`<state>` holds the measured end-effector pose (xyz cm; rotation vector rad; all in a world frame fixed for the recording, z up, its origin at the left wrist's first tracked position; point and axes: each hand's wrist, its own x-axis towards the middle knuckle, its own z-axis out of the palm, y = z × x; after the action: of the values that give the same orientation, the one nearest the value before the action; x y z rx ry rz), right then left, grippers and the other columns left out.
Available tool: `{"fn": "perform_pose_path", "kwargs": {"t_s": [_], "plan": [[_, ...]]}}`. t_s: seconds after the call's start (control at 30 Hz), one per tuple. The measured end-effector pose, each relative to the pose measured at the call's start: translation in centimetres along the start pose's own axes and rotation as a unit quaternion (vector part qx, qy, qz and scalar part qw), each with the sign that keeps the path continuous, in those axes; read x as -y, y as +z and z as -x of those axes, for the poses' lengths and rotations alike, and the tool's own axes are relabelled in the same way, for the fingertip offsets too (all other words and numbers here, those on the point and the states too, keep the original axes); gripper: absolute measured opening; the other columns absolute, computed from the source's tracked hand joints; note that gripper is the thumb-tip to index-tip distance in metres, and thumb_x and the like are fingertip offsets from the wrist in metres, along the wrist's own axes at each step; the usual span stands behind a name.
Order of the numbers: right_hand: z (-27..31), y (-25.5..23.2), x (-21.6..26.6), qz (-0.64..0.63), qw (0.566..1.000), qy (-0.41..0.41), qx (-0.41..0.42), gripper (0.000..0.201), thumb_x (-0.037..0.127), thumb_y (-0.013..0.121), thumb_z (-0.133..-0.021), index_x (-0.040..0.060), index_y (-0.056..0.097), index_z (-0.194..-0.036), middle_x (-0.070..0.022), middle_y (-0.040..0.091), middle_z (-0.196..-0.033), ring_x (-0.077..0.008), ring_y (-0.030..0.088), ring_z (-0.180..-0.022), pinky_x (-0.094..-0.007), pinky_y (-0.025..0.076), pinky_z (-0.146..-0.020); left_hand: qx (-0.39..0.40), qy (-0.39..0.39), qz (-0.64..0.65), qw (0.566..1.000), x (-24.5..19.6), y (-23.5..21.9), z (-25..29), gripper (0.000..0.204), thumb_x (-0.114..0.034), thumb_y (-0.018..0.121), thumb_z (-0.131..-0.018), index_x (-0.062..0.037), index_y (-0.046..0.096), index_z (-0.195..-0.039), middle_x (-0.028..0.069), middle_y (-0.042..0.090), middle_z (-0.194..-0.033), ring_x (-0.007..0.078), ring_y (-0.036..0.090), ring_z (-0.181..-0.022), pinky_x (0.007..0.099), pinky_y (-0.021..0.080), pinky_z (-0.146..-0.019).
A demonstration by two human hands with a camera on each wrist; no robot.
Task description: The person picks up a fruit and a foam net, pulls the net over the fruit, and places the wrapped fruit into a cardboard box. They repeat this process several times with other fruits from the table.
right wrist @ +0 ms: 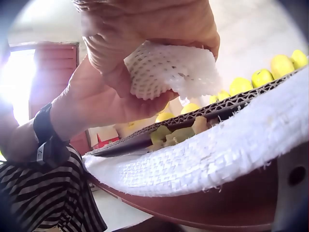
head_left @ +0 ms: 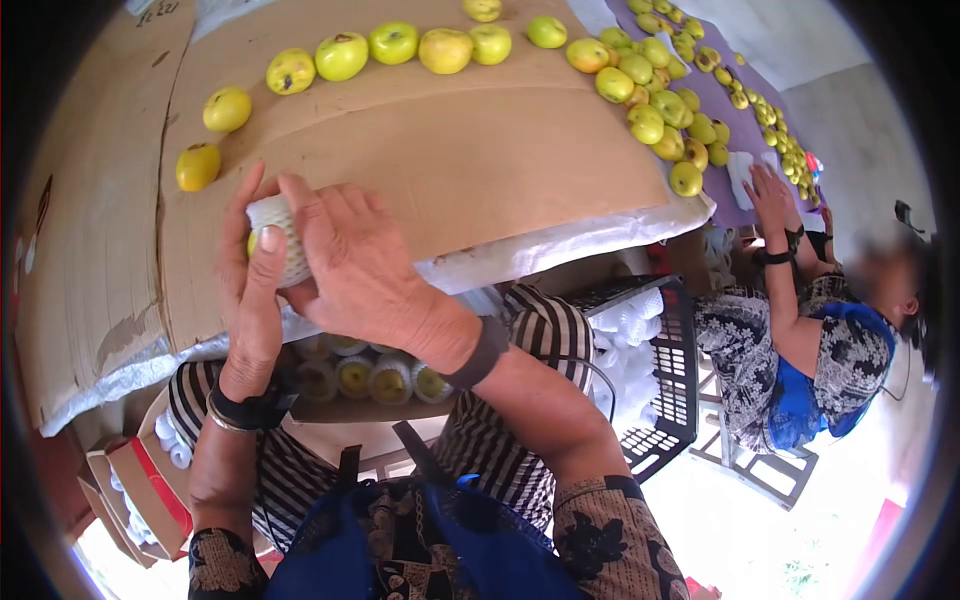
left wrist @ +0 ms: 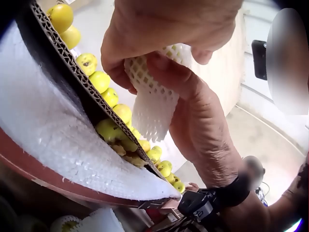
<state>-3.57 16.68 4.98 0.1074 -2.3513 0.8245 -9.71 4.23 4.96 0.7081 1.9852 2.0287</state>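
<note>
A yellow-green apple [head_left: 253, 243] sits between both hands above the cardboard, partly covered by a white foam net sleeve [head_left: 292, 255]. My left hand [head_left: 250, 315] holds the apple from the left, its thumb lying across the front. From the right, my right hand [head_left: 365, 255] curls its fingers and thumb about the net. In the left wrist view, the loose end of the net [left wrist: 154, 108] hangs past the fingers. The right wrist view shows the net [right wrist: 169, 72] between both hands, with most of the apple hidden.
Bare apples [head_left: 342, 57] line the cardboard-covered table [head_left: 430, 140], with a heap [head_left: 650, 90] on the right. Below are a box of netted apples [head_left: 355, 380] and a black crate [head_left: 680, 370] of foam nets [head_left: 630, 340]. Another person [head_left: 850, 360] works at the right.
</note>
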Motion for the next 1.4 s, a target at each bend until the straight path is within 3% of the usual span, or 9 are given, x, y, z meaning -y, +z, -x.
{"fn": "perform_pose_path", "kwargs": {"t_s": [0.1,0.47,0.7,0.83,0.97,1.07,1.17,1.27,1.4], "plan": [[0.0,-0.1,0.2,-0.008,1.0,0.012,0.006,0.09,0.017,0.078,-0.064,-0.0037,0.034,-0.138,-0.0194,0.057,-0.105,-0.037,0.057,-0.098,-0.0462,0.043,-0.087,0.015,0.02,0.002,1.0,0.5,-0.4,-0.2,0.066,-0.045,0.051,-0.098,0.0007,0.041,-0.144,0.0153,0.046,-0.144,0.0217,0.047,-0.129,0.0367,0.034,-0.11],[0.0,-0.2,0.3,-0.021,1.0,0.0,-0.002,0.087,0.017,0.079,-0.063,-0.0036,0.037,-0.137,-0.0197,0.056,-0.109,-0.0358,0.056,-0.103,-0.0467,0.041,-0.09,0.011,-0.011,0.145,0.989,0.9,-0.5,-0.7,0.056,-0.042,0.039,-0.101,0.0016,0.046,-0.135,0.0184,0.044,-0.146,0.0268,0.048,-0.129,0.0385,0.038,-0.109],[0.0,0.0,0.8,-0.052,0.996,0.05,0.059,0.085,0.024,0.08,-0.069,-0.0011,0.039,-0.139,-0.0238,0.052,-0.13,-0.0403,0.049,-0.12,-0.0517,0.037,-0.101,-0.085,-0.075,0.238,0.965,0.9,-1.4,-1.1,0.043,-0.035,0.043,-0.1,0.0013,0.058,-0.117,0.0168,0.061,-0.125,0.0217,0.058,-0.109,0.036,0.045,-0.097],[-0.5,-1.0,-0.2,-0.15,0.984,0.096,-0.01,0.074,0.031,0.078,-0.08,-0.0009,0.041,-0.136,-0.0218,0.057,-0.119,-0.0325,0.058,-0.108,-0.042,0.047,-0.091,-0.142,-0.051,0.267,0.952,0.9,-3.5,-2.3,0.035,-0.029,0.047,-0.096,0.0002,0.059,-0.111,0.0151,0.065,-0.112,0.0216,0.06,-0.102,0.0349,0.046,-0.094],[-0.7,-1.5,-0.3,-0.32,0.903,0.285,-0.027,0.039,0.031,0.072,-0.089,-0.0012,0.059,-0.109,-0.0071,0.064,-0.093,-0.0142,0.059,-0.086,-0.0307,0.048,-0.085,-0.148,-0.043,0.273,0.95,0.2,-4.1,-2.5,0.04,-0.027,0.047,-0.093,0.0016,0.057,-0.118,0.0151,0.064,-0.108,0.0227,0.06,-0.101,0.0354,0.045,-0.095],[-1.7,-2.6,0.7,-0.377,0.826,0.404,0.11,0.031,0.03,0.073,-0.09,0.0005,0.062,-0.09,0.0005,0.06,-0.082,-0.0065,0.053,-0.079,-0.0253,0.047,-0.079,-0.137,-0.032,0.261,0.955,-0.3,-3.9,-2.3,0.043,-0.026,0.047,-0.091,0.0027,0.056,-0.123,0.015,0.064,-0.109,0.0212,0.06,-0.101,0.0342,0.047,-0.093],[-1.1,-1.7,0.2,-0.428,0.801,0.401,0.122,0.024,0.031,0.076,-0.087,0.0085,0.066,-0.091,0.0017,0.062,-0.081,-0.0068,0.056,-0.081,-0.0215,0.036,-0.065,-0.118,-0.022,0.225,0.967,-0.5,-3.8,-2.0,0.046,-0.025,0.048,-0.09,0.0035,0.055,-0.125,0.0153,0.064,-0.111,0.0198,0.061,-0.101,0.0325,0.048,-0.091],[-0.5,-0.7,-0.1,-0.497,0.779,0.378,0.049,0.025,0.032,0.074,-0.087,0.0081,0.066,-0.092,0.001,0.063,-0.083,-0.008,0.056,-0.077,-0.0219,0.039,-0.066,-0.103,-0.007,0.192,0.976,-1.0,-3.7,-1.4,0.046,-0.023,0.049,-0.089,0.004,0.056,-0.126,0.0156,0.063,-0.113,0.0192,0.061,-0.1,0.0312,0.049,-0.09],[-0.7,-0.9,0.7,-0.579,0.669,0.464,0.054,0.028,0.03,0.081,-0.082,0.0081,0.065,-0.088,0.0,0.065,-0.083,-0.0064,0.055,-0.074,-0.021,0.04,-0.067,-0.104,0.029,0.189,0.976,-0.8,-3.6,-1.3,0.041,-0.016,0.05,-0.089,0.0037,0.059,-0.124,0.0126,0.065,-0.109,0.0166,0.063,-0.097,0.0297,0.051,-0.087]]}}
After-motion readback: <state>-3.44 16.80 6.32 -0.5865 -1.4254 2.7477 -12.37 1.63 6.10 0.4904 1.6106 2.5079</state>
